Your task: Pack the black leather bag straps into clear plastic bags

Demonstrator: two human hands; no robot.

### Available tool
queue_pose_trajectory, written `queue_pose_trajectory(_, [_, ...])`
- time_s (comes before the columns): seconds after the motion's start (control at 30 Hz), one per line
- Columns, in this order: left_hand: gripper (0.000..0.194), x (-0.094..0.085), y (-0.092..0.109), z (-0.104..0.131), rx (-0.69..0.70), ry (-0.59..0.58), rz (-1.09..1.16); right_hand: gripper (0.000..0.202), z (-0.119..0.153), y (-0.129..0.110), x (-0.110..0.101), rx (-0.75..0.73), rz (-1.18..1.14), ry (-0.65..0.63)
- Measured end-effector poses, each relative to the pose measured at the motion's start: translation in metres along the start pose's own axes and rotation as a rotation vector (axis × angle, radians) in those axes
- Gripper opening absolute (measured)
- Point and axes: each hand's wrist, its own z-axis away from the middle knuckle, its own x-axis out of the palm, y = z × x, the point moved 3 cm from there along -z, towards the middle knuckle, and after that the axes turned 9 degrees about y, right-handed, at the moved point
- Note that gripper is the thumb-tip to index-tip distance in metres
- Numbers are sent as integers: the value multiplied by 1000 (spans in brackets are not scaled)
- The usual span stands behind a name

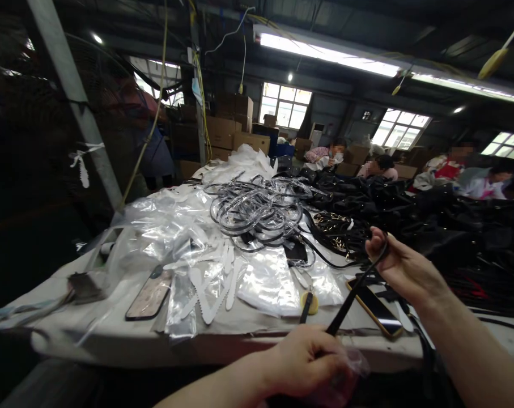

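Note:
A black strap (350, 300) runs slantwise between my two hands above the table's front edge. My left hand (310, 362), low in the view, is closed round its lower end, with some clear plastic beside the fingers. Higher and to the right, my right hand (395, 260) pinches the strap's upper end. Under and beside the strap lies a phone with a yellow edge (378, 309). A round yellow tag (309, 303) with a short black strip lies left of it. Clear plastic bags (269, 280) are spread farther left.
Plastic-wrapped coiled straps (257, 209) are heaped mid-table, beside black straps with gold clasps (339, 241). Black bags (410, 209) cover the right side. A second phone (149, 293) and white serrated strips (201, 294) lie at the left front. Several people sit beyond.

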Motion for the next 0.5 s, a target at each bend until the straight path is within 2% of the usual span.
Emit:
queue_pose_trajectory(0.03, [43,-1,2,2,31,45,-17,26,8,19,-3,46,2,-39])
queue_pose_trajectory(0.1, [36,-5,6,2,109,115,-20,54,41,63,1,263,82,-240])
queue_pose_trajectory(0.13, [34,-6,6,1,140,136,-26,57,61,82,4,338,143,-326])
queue_pose_trajectory(0.2, [28,-8,2,-5,194,113,-62,49,94,105,5,331,331,-387])
queue_pose_trajectory(0.27, [24,-7,-7,-12,239,33,-150,46,106,107,1,199,490,-360])
queue_pose_trajectory(0.37, [23,0,-31,-25,273,-45,-359,53,89,86,-18,-37,631,-200])
queue_pose_trajectory(0.43, [21,4,-49,-37,266,-53,-483,55,72,72,-35,-134,670,-103])
queue_pose_trajectory(0.5, [16,4,-59,-52,243,-12,-560,55,63,64,-49,-160,667,-62])
